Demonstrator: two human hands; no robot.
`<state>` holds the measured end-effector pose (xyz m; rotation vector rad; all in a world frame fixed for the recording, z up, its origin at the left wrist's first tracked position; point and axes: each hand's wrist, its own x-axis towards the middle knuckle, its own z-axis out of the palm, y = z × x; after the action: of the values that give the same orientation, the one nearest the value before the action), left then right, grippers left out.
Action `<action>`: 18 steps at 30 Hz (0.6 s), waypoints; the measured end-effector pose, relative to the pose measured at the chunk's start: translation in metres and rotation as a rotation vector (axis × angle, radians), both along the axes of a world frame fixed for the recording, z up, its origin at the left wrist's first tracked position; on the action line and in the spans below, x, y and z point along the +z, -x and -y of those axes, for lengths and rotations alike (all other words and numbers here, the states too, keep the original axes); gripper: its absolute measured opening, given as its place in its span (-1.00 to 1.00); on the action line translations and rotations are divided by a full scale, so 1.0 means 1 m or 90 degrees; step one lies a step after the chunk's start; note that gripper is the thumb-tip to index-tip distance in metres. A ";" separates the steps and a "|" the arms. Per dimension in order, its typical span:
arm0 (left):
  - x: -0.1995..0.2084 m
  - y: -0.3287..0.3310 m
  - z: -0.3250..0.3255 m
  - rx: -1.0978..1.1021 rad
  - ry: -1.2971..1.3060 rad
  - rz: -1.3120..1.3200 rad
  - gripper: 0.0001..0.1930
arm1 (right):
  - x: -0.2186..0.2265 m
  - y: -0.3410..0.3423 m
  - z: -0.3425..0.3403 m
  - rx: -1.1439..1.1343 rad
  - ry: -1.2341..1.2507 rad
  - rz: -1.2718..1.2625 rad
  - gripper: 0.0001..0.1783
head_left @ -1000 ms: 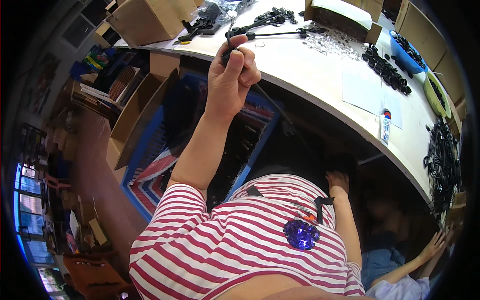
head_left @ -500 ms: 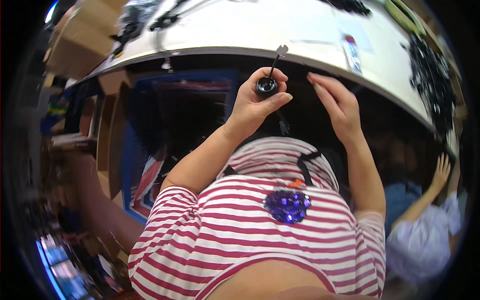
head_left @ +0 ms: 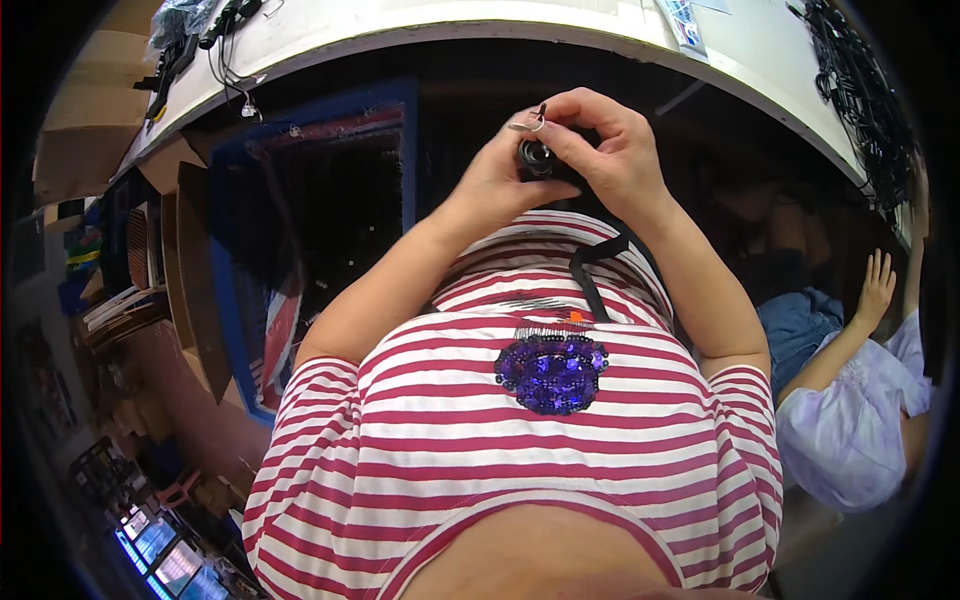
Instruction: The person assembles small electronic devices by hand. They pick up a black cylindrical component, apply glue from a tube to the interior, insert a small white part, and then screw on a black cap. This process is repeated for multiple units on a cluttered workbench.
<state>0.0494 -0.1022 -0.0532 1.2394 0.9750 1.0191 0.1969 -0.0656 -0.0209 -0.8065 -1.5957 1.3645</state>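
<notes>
Between my hands, just beyond my striped shirt, is a small black cylindrical housing (head_left: 535,157) with a round open end facing up. My left hand (head_left: 488,185) is closed around it, the thumb across the near side. Out of the housing runs a short wire with a small flat pale piece (head_left: 527,126) on its end. My right hand (head_left: 622,155) pinches at this wire end with thumb and forefinger, right over the opening. The fingers hide most of the wire, and the inside of the housing is too small to make out.
A white table (head_left: 400,28) curves along the far side. Black cables (head_left: 230,25) lie on its left; a heap of black cords (head_left: 850,90) covers its right end. A blue frame (head_left: 225,300) and cardboard boxes (head_left: 95,120) stand left. Another person (head_left: 850,430) is at right.
My right hand has come in from the right and closed on the wire end above the housing. The wire, which stood up and away, is now bent close to the opening. The view has shifted.
</notes>
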 end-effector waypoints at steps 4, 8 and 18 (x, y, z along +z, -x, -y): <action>0.017 0.034 0.002 0.090 0.036 -0.060 -0.72 | 0.000 -0.012 -0.011 -0.113 -0.442 0.186 -0.85; 0.050 0.046 -0.002 0.041 0.074 -0.112 -0.64 | -0.001 -0.013 -0.016 -0.064 -0.496 0.210 -0.82; 0.064 0.051 -0.030 -0.070 0.050 -0.168 -0.79 | 0.006 -0.017 -0.016 0.026 -0.538 0.250 -0.81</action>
<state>-0.0012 -0.0721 0.0106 1.3692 1.1246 0.7368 0.2139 -0.0492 -0.0146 -0.5212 -2.2481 0.4468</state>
